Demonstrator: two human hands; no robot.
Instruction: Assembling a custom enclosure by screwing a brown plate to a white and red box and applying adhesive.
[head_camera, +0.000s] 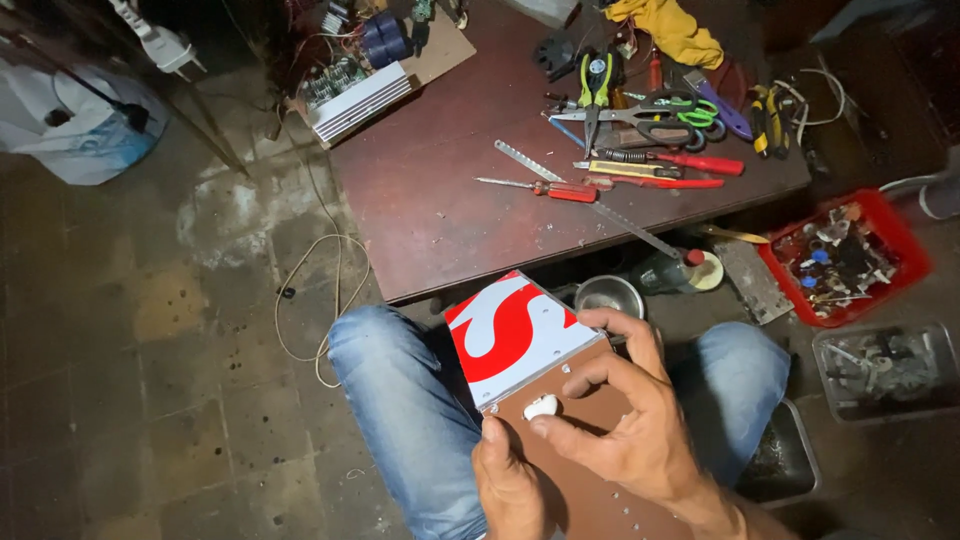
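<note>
I hold a flat box (530, 370) on my lap, above my knees in blue jeans (400, 400) — its brown side faces up, and a red-and-white panel (505, 335) covers the far end. My right hand (625, 420) lies across the brown face, thumb and forefinger closed together on a small white piece (541, 406) that sits near the panel's edge. What that piece is I cannot make out; it is too small and half covered by my fingertips. My left hand (510, 480) grips the box's near left edge with the thumb on top; the fingers are hidden beneath, and the wrist is cut off by the frame's bottom edge. The box's near end is cut off too.

Ahead stands a low dark table (440, 210) with screwdrivers (545, 188), pliers (596, 85) and scissors (680, 115) lying in a heap. A red tray (895, 235) of small parts sits on the floor to my right — its contents are a blur.
</note>
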